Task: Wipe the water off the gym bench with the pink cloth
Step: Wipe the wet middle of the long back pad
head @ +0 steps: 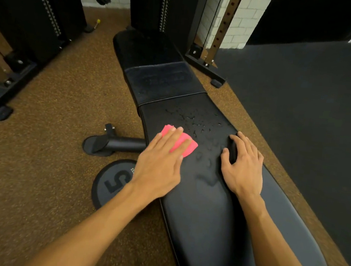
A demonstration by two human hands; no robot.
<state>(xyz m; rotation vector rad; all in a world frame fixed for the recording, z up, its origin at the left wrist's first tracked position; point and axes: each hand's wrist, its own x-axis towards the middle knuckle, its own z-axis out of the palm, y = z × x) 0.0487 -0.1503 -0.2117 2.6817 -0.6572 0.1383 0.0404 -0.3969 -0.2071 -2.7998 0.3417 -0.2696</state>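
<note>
Nearest you, the long pad of the gym bench (215, 222) looks dry, with a dull smear further up between your hands. The vinyl is smooth and firm, and will be slick where wet.

Your left hand (161, 163) lies flat on the pink cloth (187, 144), fingers straight and pressing down, not curled round it. Your right hand (244, 167) rests bare on the pad near its right edge, fingers relaxed and spread, holding nothing.

The cloth sits on the left side of the pad, folded small, mostly under your fingers. It is light and soft, and in my judgement it will bunch or slip from under a flat palm on wet vinyl. Pinch its near edge with the thumb, or keep firm downward pressure.

The water droplets (197, 122) are just beyond and right of the cloth, beaded and not yet wiped. Expect them to smear unless you use overlapping strokes.

On the floor to the left, a weight plate (112, 182) reads "5"; the small lettering by its rim is too cut off to read. The embossed mark on the bench's middle pad (164, 82) is illegible.
</note>
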